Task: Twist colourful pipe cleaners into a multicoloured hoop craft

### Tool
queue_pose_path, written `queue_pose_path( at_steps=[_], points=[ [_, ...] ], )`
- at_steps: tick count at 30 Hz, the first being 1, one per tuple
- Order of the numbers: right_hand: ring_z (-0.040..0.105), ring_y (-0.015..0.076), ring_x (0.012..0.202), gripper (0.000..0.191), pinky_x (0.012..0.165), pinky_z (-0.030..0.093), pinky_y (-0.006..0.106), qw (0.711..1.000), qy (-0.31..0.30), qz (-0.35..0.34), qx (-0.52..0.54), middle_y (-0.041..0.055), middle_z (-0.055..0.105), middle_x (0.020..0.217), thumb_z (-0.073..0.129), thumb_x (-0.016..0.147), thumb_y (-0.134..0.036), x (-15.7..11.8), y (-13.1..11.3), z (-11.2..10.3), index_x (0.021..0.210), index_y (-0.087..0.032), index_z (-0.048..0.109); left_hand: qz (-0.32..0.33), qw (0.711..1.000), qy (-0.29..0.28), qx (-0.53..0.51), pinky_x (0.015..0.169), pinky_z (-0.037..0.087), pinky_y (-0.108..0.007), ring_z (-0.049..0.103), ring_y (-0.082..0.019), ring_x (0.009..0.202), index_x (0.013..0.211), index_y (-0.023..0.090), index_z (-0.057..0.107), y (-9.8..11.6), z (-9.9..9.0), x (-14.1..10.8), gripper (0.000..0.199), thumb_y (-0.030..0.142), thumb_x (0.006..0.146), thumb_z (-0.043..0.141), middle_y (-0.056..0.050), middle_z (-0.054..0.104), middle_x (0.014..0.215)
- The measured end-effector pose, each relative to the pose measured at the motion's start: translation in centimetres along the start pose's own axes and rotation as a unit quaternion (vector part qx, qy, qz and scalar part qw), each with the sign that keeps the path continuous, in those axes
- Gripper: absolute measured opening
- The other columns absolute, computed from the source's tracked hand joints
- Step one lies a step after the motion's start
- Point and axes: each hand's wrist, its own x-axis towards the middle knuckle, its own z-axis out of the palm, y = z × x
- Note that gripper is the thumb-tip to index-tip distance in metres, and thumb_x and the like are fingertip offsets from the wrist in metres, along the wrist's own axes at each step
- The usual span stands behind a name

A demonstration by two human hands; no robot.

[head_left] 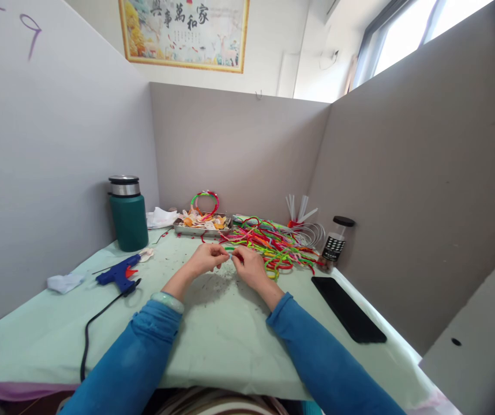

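My left hand (206,259) and my right hand (250,266) meet above the middle of the table, thumbs and fingertips pinched close together. Between them shows a tiny pale bluish bit (230,255), too small to name. Just behind and to the right of my right hand spreads a tangled heap of fuzzy pipe cleaners (278,242) in red, green, yellow and pink. Beyond my left hand stands a metal tray (199,231) full of small orange and white pieces. A ring of coloured pipe cleaner (217,202) leans upright on it.
On the left lie a blue glue gun (117,274) with a black cord and a crumpled white tissue (64,282); a green flask (128,222) stands behind. To the right are a black phone (348,309), a lidded bottle (334,246) and white sticks (303,207). Grey partitions (239,144) enclose the table.
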Motion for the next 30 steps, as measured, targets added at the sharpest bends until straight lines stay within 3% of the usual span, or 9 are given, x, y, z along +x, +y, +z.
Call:
queue_pose_path(
  at_steps=[8,25,30],
  points=[
    [0.057,0.0162,0.073,0.011,0.068,0.041,0.026,0.999,0.007,0.027,0.028,0.0033,0.063,0.078,0.05,0.08,-0.017,0.1,0.1,0.2,0.079,-0.019,0.061,-0.044,0.998,-0.039,-0.004,0.042,0.036,-0.019,0.046,-0.006,0.04,0.067,0.013,0.059,0.2,0.1,-0.5,0.019,0.031,0.063,0.063,0.0,0.06,0.055],
    [0.057,0.0177,0.08,0.014,0.07,0.042,0.028,0.999,-0.003,0.004,0.047,0.0044,0.065,0.087,0.052,0.077,-0.016,0.0,0.0,0.4,0.087,-0.019,0.062,-0.087,0.995,-0.04,-0.02,0.037,0.031,-0.021,0.041,-0.007,0.034,0.064,0.013,0.057,-1.2,0.6,0.0,0.023,0.034,0.059,0.066,0.002,0.057,0.053],
    [0.056,0.0168,0.077,0.009,0.067,0.04,0.026,0.999,-0.005,0.003,0.032,0.0037,0.064,0.081,0.052,0.079,-0.02,0.0,-0.2,0.3,0.083,-0.019,0.061,-0.089,0.995,-0.041,-0.017,0.037,0.029,-0.021,0.04,-0.006,0.033,0.061,0.013,0.055,-1.3,0.6,0.2,0.026,0.036,0.059,0.067,0.003,0.054,0.047]
  ],
)
